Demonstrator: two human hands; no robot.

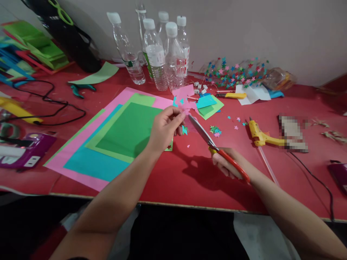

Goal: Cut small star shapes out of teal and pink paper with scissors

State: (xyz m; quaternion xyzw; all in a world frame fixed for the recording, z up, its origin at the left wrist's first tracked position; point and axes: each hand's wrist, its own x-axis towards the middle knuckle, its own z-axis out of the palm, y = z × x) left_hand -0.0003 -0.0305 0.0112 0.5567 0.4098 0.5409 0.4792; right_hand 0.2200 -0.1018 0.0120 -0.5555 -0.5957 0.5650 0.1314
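Note:
Between the thumb and fingers of my left hand [166, 127] is a small piece of pink paper [186, 111]. My right hand [226, 164] grips red-handled scissors [217, 148], whose blades point up and left, their tips close to the pink paper. Pink and blue paper scraps [187, 94] lie just beyond my left hand. Right of the blades sits a small pile of paper stars [215, 130] in green, blue and pink. Large sheets of pink, blue and green paper [130, 126] are stacked at the left, partly under my left wrist.
Several plastic bottles [157, 57] stand along the wall. A star-covered bottle [235, 74] lies at the back right, near a yellow cutter [235, 95]. A yellow glue gun [257, 134] rests at the right. Teal pliers [80, 89] and a purple tape dispenser [29, 150] lie left.

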